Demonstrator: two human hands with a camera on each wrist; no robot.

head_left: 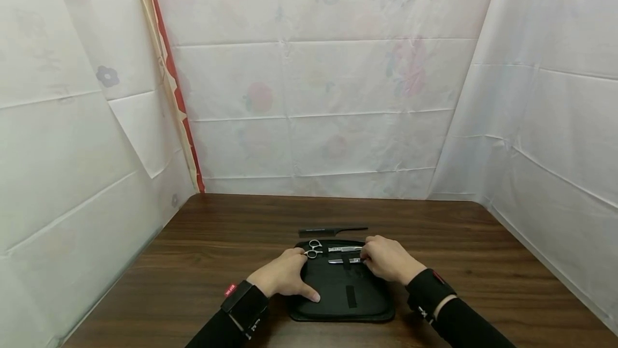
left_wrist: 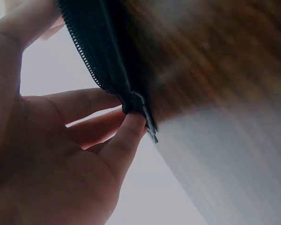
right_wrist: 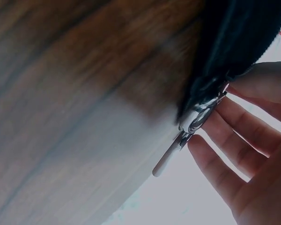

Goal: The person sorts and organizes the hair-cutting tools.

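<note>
A black zip case (head_left: 323, 308) lies on the table with silver tools strapped inside. One pair of scissors (head_left: 315, 252) has its finger rings at the left, beside my left fingertips. My left hand (head_left: 285, 274) rests along the case's left edge, thumb spread over the inner face; in the left wrist view, fairly straight fingers touch the zipped edge (left_wrist: 86, 56). At the right, my right hand (head_left: 388, 258) pinches the handle end of a second pair of scissors (head_left: 337, 261). The right wrist view shows its shiny handles (right_wrist: 196, 117) between thumb and fingers; my hand partly hides them.
A black comb (head_left: 316, 232) with a thin tail lies just beyond the case. The brown wooden table (head_left: 232, 230) extends around it. White sheets (head_left: 299, 80) hang behind and on both sides.
</note>
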